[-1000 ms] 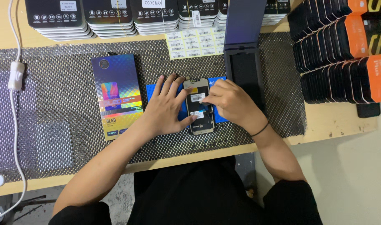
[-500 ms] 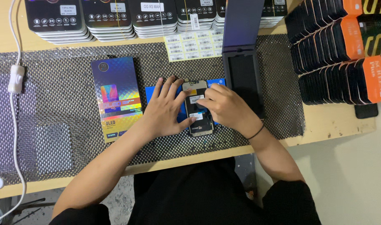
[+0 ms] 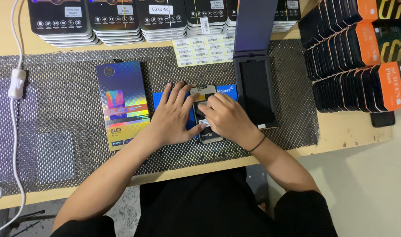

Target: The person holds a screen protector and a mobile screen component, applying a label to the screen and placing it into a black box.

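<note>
Left hand [image 3: 174, 116] flat, fingers spread, pinning phone screen part [image 3: 206, 115] on blue sheet [image 3: 226, 91]; right hand [image 3: 224, 116] fingertips pressing atop, not gripping.

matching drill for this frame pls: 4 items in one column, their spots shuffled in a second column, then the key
Things:
1. holographic box
2. open black case
3. white label sheet
4. phone screen part

Places:
A. under both hands, on the blue sheet
B. flat on the mesh mat, beyond the left hand
C. beside the right hand, lid raised
D. at the mat's far edge, before the stacked boxes

Pairs: 1-B, 2-C, 3-D, 4-A
</note>
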